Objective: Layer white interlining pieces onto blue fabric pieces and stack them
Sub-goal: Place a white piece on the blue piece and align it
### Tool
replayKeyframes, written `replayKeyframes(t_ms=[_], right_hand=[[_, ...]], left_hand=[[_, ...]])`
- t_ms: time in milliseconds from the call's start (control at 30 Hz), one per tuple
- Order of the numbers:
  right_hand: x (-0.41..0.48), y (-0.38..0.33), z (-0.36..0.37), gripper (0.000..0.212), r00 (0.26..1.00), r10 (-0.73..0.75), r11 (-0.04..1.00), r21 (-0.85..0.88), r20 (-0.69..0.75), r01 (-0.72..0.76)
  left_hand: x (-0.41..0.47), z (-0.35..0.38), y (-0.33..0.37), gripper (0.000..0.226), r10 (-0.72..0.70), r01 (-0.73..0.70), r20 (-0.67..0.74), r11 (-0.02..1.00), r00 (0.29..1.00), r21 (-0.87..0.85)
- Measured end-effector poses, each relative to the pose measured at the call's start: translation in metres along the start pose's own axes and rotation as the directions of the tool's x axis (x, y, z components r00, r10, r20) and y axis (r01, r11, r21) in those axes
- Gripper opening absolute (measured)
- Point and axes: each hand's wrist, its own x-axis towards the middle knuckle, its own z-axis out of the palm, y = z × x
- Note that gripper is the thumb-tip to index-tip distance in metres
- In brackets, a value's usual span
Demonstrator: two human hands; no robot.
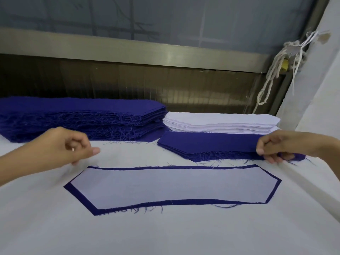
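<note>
One pair layered: long white interlining piece sits on blue fabric piece, below and between the hands. Left hand is curled, grip unclear. Right hand pinches small blue fabric stack. Next, probably draw a fresh blue piece.

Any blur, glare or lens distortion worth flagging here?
Head view: wide-angle bowing bends the metal rail and the layered piece; slight smear below the left hand; light soft and even, faint sheen on the rail, no hard shadows.
</note>
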Motion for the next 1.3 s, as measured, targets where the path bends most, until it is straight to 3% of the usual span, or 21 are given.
replayKeyframes(t_ms=[167, 367, 533, 667, 833, 1067, 1133, 1300], right_hand=[[0.016, -0.006, -0.020, 0.017, 0.930, 0.013, 0.993, 0.113, -0.367, 0.030], [0.047, 0.010, -0.047, 0.013, 0.713, 0.169, 0.978, 0.207, -0.681, -0.034], [0.074, 0.035, -0.061, 0.016, 0.529, 0.160, 0.984, 0.178, -0.833, -0.018], [0.090, 0.049, -0.071, 0.021, 0.437, 0.159, 0.982, 0.097, -0.885, -0.161], [0.098, 0.061, -0.075, 0.022, 0.451, 0.155, 0.949, 0.006, -0.879, -0.314], [0.105, 0.066, -0.080, 0.027, 0.428, 0.210, 0.923, 0.034, -0.879, -0.383], [0.106, 0.065, -0.079, 0.023, 0.412, 0.195, 0.926, 0.029, -0.890, -0.377], [0.107, 0.067, -0.081, 0.013, 0.371, 0.090, 0.957, -0.022, -0.924, -0.289]], left_hand=[[0.029, 0.018, 0.053, 0.024, 0.244, -0.239, -0.106, 0.970, 0.964, 0.054], [0.083, 0.055, 0.116, 0.009, 0.524, -0.449, -0.101, 0.801, 0.846, 0.396], [0.134, 0.084, 0.138, 0.025, 0.624, -0.471, -0.060, 0.647, 0.779, 0.600], [0.162, 0.098, 0.142, 0.031, 0.642, -0.441, 0.008, 0.518, 0.767, 0.733], [0.183, 0.106, 0.142, 0.029, 0.561, -0.413, 0.118, 0.435, 0.819, 0.800], [0.195, 0.111, 0.144, 0.024, 0.533, -0.402, 0.168, 0.359, 0.829, 0.842], [0.198, 0.113, 0.147, 0.020, 0.533, -0.396, 0.159, 0.365, 0.831, 0.842], [0.213, 0.115, 0.154, 0.036, 0.491, -0.366, 0.114, 0.456, 0.864, 0.811]])
